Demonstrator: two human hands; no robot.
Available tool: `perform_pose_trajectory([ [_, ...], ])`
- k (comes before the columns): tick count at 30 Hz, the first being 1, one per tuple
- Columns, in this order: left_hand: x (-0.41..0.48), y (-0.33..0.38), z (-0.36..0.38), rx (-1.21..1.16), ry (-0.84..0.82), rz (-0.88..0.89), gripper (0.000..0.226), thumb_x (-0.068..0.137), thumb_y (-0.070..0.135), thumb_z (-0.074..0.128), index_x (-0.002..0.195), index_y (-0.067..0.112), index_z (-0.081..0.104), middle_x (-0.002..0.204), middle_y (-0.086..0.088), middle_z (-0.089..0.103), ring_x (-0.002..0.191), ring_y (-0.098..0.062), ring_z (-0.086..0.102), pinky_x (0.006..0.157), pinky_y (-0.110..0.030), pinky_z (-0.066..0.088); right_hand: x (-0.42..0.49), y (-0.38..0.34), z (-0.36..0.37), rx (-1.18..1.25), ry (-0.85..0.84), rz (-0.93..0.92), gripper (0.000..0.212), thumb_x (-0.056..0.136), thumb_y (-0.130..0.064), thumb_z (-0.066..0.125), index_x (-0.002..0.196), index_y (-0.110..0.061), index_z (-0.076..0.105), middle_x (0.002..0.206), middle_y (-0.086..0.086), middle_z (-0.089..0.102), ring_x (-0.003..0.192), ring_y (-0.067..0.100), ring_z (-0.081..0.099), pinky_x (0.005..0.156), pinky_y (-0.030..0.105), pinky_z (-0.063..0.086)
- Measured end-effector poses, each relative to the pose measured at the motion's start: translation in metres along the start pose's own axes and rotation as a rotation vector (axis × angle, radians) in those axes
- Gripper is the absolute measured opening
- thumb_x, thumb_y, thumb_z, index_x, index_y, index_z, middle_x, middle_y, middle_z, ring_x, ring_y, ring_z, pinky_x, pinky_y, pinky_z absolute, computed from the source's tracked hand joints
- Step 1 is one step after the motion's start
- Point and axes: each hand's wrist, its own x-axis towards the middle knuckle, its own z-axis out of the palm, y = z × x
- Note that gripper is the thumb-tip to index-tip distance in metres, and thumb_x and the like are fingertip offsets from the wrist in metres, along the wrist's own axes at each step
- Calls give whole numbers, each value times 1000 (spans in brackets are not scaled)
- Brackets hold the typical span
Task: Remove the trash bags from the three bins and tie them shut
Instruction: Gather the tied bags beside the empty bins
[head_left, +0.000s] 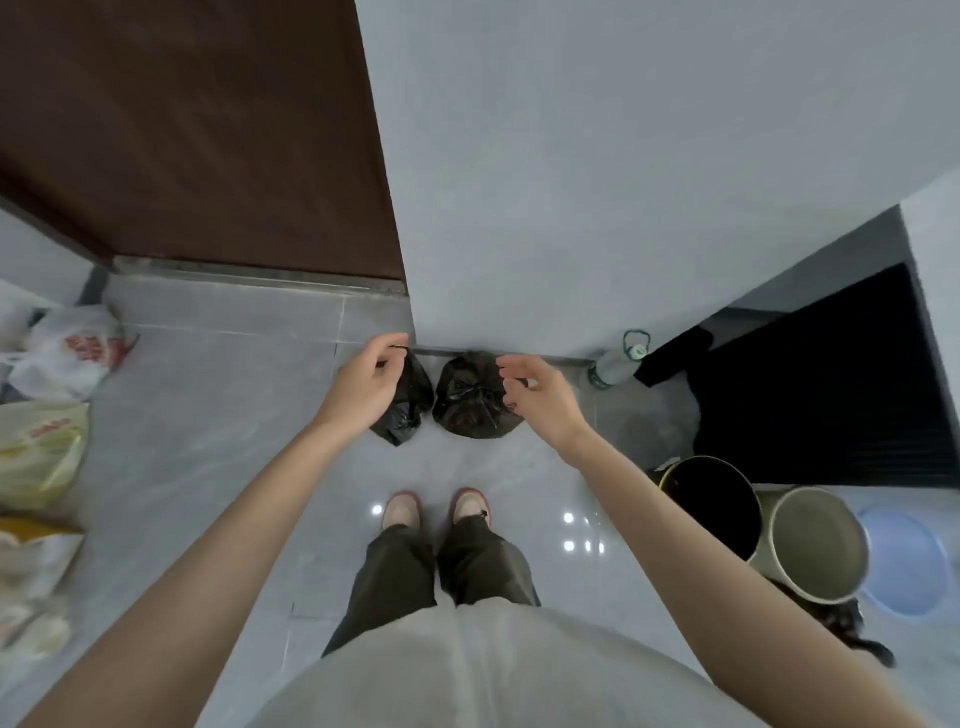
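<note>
Floor (208, 415): grey tile.
Bins: dark bin (711, 512) and beige bin (815, 545), touching, at right.
Bags: left bag (410, 405) beside tied bag (475, 400), at wall foot.
Left hand (363, 384): pinches left bag top.
Right hand (535, 395): loosely curled, empty, over tied bag.

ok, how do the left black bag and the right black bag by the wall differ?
The left bag is slimmer and pinched at its top by the left hand. The right bag is rounder, knotted on top, sitting on the floor. Both are black plastic, side by side at the wall.
</note>
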Motion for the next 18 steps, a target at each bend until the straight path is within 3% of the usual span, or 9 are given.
perform_pose_trajectory([
  [3,-23,25,-9,32,-19,39,33,99,23,39,131,23,50,125,1,59,117,-15,53,103,-32,39,-33,-5,-17,-27,52,-24,30,93,-6,47,118,-15,61,108,-2,61,69,6,58,67,13,47],
  [8,-55,41,-10,59,-102,145,32,99,24,40,129,25,51,128,-1,59,118,-17,55,103,-31,39,-85,4,-27,-30,147,-34,29,93,-8,47,117,-18,60,111,0,63,73,8,58,69,19,45],
  [14,-102,40,0,88,-239,285,31,100,24,40,129,21,50,127,-3,58,121,-16,53,100,-27,39,-161,31,-11,71,337,-19,30,92,-10,48,118,-20,60,111,-2,62,82,14,62,86,32,50],
  [18,-147,40,8,160,-349,346,33,100,25,39,132,20,48,129,-2,57,118,-16,54,101,-31,41,-223,54,4,152,421,15,31,93,-10,48,121,-19,58,114,-1,62,79,11,61,82,31,51],
])
